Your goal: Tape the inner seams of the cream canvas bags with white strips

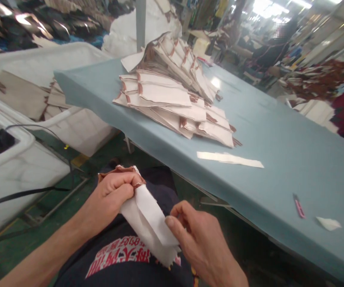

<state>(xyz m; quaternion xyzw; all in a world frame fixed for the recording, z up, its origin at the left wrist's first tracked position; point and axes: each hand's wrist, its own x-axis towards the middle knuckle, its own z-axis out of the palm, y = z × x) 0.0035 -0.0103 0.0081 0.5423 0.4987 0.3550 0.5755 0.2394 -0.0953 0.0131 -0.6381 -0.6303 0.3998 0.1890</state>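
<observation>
My left hand (115, 197) is closed around the upper end of a white fabric piece (151, 215) with brown edging, held above my lap. The piece looks folded or layered and hangs down toward the right. At its lower right edge is my right hand (197, 231), fingers curled and thumb against the cloth; part of the grip is hidden. Behind my hands, a dark apron with red lettering (121, 255) covers my lap.
Stacks of white and brown fabric pieces (166, 95) lie on the blue-covered table (267, 147). A white strip (230, 159), a pink cutter (299, 206) and a scrap (328, 223) lie nearer. White bins (79, 52) stand left. A person (270, 52) is in the background.
</observation>
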